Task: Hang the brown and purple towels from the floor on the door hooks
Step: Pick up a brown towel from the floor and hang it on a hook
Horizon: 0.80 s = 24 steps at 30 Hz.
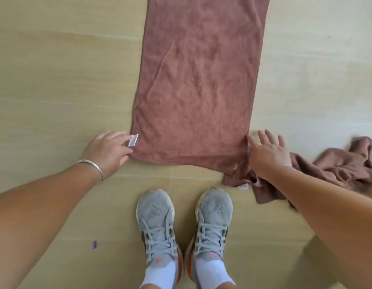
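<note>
**Hands at the near corners of a brown towel on the floor**

Pale yellow-beige floor tiles (55, 84) fill the view, seen from above by a person looking straight down. Spread flat on them is a long brown towel (199, 80), running away from the person and out past the top edge of the view. Its near hem lies just beyond the toes of two grey lace-up sneakers (158, 224), worn with white socks.

At the towel's near left corner, the left hand (109, 149) reaches down on an extended arm, palm downward. Its fingers are curled at the corner, thumb touching the hem, beside a small white label (133, 140) sewn to the towel's edge. Whether cloth is actually pinched between the fingers cannot be told. A thin silver bangle (93, 166) circles that wrist.

At the towel's near right corner, the right hand (268, 151) is stretched forward with fingers straight and spread apart, holding nothing; its thumb side touches the towel's edge.

Right of the flat towel, partly under the right forearm, lies a second towel (337, 170), crumpled in a heap, of a dusty mauve-brown colour. A white tag (243, 187) shows at its near edge.

Left of the sneakers, well apart, a tiny purple scrap (94, 244) lies on the tiles.
</note>
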Each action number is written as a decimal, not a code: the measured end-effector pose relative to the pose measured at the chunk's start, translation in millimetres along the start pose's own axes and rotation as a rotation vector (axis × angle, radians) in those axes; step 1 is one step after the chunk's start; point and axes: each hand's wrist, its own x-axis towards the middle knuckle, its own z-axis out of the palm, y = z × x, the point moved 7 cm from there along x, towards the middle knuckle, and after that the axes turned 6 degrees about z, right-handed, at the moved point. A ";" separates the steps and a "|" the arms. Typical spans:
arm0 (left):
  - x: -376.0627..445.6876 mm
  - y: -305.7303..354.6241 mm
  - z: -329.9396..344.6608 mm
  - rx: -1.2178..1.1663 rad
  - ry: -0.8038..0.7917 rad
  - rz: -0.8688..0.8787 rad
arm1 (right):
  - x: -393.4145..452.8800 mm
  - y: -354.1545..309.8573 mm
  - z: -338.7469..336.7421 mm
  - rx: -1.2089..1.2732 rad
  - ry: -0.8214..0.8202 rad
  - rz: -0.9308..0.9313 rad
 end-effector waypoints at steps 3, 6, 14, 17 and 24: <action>-1.8 3.9 22.8 -0.041 -0.027 -0.047 | -9.6 -16.3 -3.6 0.213 0.192 -0.006; -0.9 10.2 27.0 -0.062 -0.042 -0.060 | -27.9 -53.9 -1.7 0.170 0.224 -0.291; -1.4 -6.0 9.6 -0.080 -0.050 -0.119 | -42.0 -75.1 44.0 -0.139 0.078 -0.367; -6.2 -2.0 8.2 -0.075 -0.048 -0.046 | -39.4 -75.9 42.0 -0.129 0.088 -0.322; -9.4 0.7 13.5 -0.132 -0.083 0.024 | -20.8 -77.3 13.4 -0.076 0.295 -0.375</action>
